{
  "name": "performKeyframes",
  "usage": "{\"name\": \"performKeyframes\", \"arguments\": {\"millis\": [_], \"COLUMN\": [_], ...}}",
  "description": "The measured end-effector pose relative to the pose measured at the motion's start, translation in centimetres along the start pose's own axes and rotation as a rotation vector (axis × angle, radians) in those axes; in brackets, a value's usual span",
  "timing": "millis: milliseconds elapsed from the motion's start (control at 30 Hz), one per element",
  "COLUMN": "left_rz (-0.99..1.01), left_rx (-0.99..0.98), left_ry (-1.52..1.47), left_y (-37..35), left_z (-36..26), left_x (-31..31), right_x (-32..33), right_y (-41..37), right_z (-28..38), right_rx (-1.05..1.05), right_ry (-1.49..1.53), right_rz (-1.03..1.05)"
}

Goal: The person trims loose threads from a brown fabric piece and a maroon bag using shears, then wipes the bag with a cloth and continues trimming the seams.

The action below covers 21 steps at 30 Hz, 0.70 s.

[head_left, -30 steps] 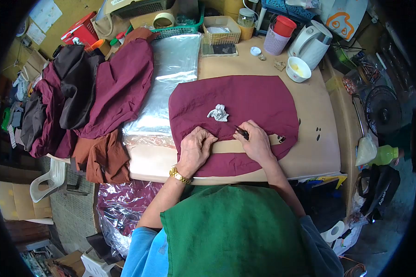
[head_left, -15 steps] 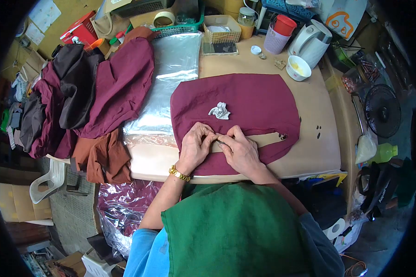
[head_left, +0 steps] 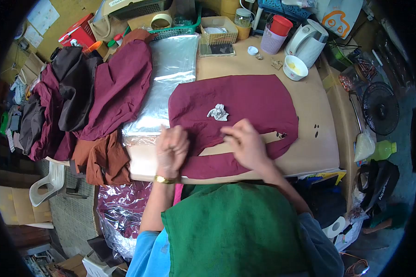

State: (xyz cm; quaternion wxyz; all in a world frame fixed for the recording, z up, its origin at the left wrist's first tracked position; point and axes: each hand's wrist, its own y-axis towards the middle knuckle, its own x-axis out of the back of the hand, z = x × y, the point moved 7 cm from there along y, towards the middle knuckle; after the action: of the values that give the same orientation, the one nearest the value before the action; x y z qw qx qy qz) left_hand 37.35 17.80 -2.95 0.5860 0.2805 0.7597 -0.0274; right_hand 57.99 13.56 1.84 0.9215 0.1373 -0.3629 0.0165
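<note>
A maroon garment [head_left: 245, 99] lies spread on the tan table, with a crumpled whitish scrap [head_left: 218, 112] on it. A long opening in its lower part shows the table surface. My left hand [head_left: 172, 150] is closed above the garment's lower left edge; whatever it may hold is hidden. To the right, my right hand [head_left: 246, 144] is pinched over the opening, and a small dark thing shows at its fingertips, too small to name. Small dark pieces [head_left: 280, 135] sit at the opening's right end.
Clear plastic sheets [head_left: 171, 69] lie left of the garment, beside piled maroon and dark clothes [head_left: 118, 87]. At the back right stand a white bowl [head_left: 295, 68], a kettle [head_left: 306, 42] and a purple cup [head_left: 273, 41]. A fan [head_left: 380, 110] is at the far right.
My hands have moved apart from where they met over the garment. The left went left and the right went slightly right and up. The opening now shows wider between them.
</note>
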Motion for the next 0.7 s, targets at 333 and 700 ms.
{"name": "performKeyframes", "arguments": {"millis": [333, 700], "left_rz": [0.420, -0.342], "left_rx": [0.401, 0.407], "left_ry": [1.945, 1.999], "left_y": [-2.9, -4.8], "left_z": [6.1, -1.3], "left_x": [-9.0, -1.0], "right_x": [7.5, -3.2], "right_y": [19.2, 7.2], "right_z": [-11.8, -4.3], "right_rx": [-0.059, 0.047], "right_ry": [-0.232, -0.240], "right_rz": [-0.182, 0.496]}}
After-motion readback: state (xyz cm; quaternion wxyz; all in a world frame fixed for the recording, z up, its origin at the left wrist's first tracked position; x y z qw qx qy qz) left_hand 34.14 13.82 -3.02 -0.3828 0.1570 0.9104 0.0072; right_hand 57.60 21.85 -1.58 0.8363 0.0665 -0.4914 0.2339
